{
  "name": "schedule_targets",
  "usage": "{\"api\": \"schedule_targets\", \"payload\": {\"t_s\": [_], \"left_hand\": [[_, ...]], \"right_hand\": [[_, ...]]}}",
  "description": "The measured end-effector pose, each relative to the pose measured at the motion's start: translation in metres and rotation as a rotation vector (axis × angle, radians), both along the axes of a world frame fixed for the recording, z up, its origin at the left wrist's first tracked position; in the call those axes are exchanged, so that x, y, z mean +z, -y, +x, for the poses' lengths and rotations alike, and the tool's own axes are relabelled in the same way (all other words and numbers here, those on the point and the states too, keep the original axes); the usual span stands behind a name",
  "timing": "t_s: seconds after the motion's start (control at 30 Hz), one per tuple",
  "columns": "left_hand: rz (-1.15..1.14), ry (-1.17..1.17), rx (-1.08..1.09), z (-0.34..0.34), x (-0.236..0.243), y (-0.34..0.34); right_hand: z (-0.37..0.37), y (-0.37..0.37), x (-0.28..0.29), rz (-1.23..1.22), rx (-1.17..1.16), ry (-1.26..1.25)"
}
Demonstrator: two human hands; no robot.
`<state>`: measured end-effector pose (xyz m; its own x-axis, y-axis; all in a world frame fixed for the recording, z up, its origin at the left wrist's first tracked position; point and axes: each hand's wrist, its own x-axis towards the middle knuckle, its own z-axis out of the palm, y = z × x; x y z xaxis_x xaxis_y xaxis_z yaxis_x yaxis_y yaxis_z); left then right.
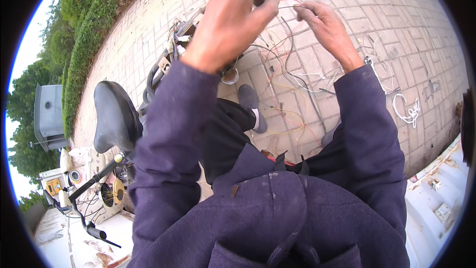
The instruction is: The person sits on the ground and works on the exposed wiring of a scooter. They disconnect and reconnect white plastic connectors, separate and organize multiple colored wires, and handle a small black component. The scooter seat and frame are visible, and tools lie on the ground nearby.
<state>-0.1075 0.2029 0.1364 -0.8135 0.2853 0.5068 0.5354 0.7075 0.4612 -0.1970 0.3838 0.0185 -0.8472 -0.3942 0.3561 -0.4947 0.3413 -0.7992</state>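
Note:
My left hand [239,17] is raised at the top middle, slightly blurred. Its fingers are half bent and apart from the thumb, and I make out nothing held between them. To its right, my right hand [325,30] pinches a thin wire [289,6] between thumb and fingertips. This wire runs left toward my left thumb; where it goes behind that hand is hidden. Below both hands, a loose tangle of red, yellow, white and black wires [287,77] spreads over the paving. Past my left wrist stands a partly stripped vehicle frame [168,52] with exposed wiring and connectors.
A black saddle [115,116] and a handlebar [94,176] stand at my left. White cord [409,111] lies bundled on the brick paving [396,54] at right. Rusty white metal panels [436,203] flank me. My shoe [249,97] is close to the wires. Hedges [84,49] line the far left.

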Motion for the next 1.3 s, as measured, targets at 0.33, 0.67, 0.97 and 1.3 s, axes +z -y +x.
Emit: {"api": "schedule_targets", "payload": {"t_s": [0.33, 0.67, 0.97, 1.3], "left_hand": [[1.359, 0.703, 0.636, 0.076, -0.195, 0.043], [1.835, 0.548, -0.300, 0.067, -0.127, 0.014], [1.985, 0.326, -0.155, 0.141, -0.099, 0.086], [2.001, 0.280, -0.200, 0.183, -0.092, 0.122]], "right_hand": [[0.006, -0.021, 0.007, -0.040, 0.375, 0.499], [0.013, -0.059, -0.021, 0.395, 0.165, 0.136], [-0.063, -0.192, -0.059, 0.211, -0.238, -0.045], [-0.079, -0.283, 0.042, -0.567, -0.499, 0.397]]}}
